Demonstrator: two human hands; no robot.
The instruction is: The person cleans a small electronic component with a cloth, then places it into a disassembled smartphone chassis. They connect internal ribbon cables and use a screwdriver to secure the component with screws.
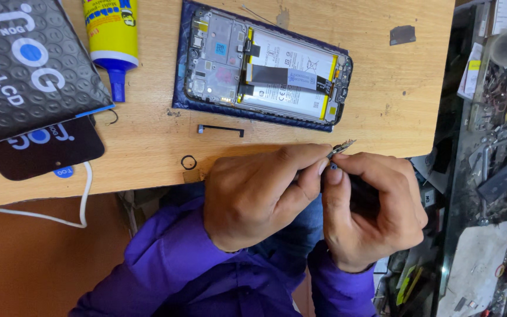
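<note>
My left hand (259, 191) and my right hand (374, 205) meet at the near edge of the wooden table (382, 88). Together the fingertips pinch a tiny metal part (341, 147), with the left thumb and forefinger closed on it. A dark tool handle (362, 196) sits inside my right fist. Beyond the hands lies an opened phone (268, 67) with its back off, showing battery and circuit boards, on a dark blue mat (186, 103).
A yellow glue tube with a blue nozzle (112, 35) stands at the back left beside a black bubble-wrap package (19, 64). A thin black strip (221, 128) and a small black ring (188, 162) lie near the edge. A cluttered parts shelf (494, 176) fills the right side.
</note>
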